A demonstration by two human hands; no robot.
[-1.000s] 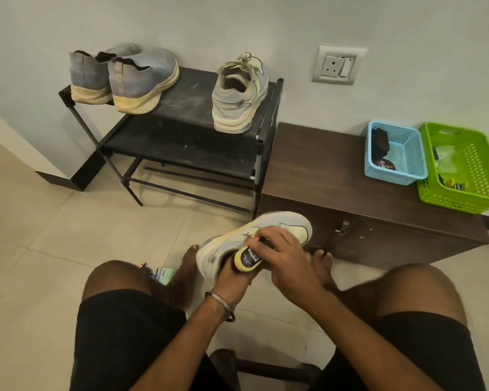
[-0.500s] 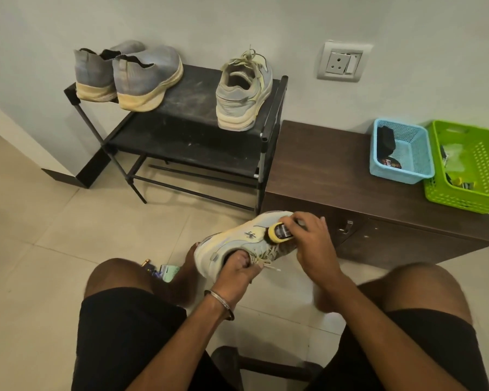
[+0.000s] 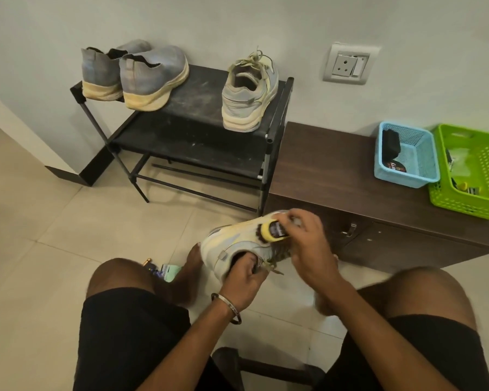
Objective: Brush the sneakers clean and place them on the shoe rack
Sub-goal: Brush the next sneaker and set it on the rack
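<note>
A pale grey and yellow sneaker (image 3: 232, 241) is held above the floor between my knees. My left hand (image 3: 244, 280) grips it by the opening, fingers inside the collar. My right hand (image 3: 308, 244) holds a yellow shoe brush (image 3: 271, 231) with a dark label, its bristles against the sneaker's upper near the laces. The matching sneaker (image 3: 249, 94) stands on the top shelf of the black shoe rack (image 3: 198, 114), at its right end.
Two grey-blue shoes (image 3: 136, 74) stand on the rack's left end. A brown low cabinet (image 3: 336, 165) to the right carries a blue basket (image 3: 407, 156) and a green basket (image 3: 474, 170). Small items (image 3: 164, 270) lie on the tiled floor by my left leg.
My right hand has run the brush forward along the sneaker from the collar toward the laces. The sneaker has tilted a little in my left hand.
</note>
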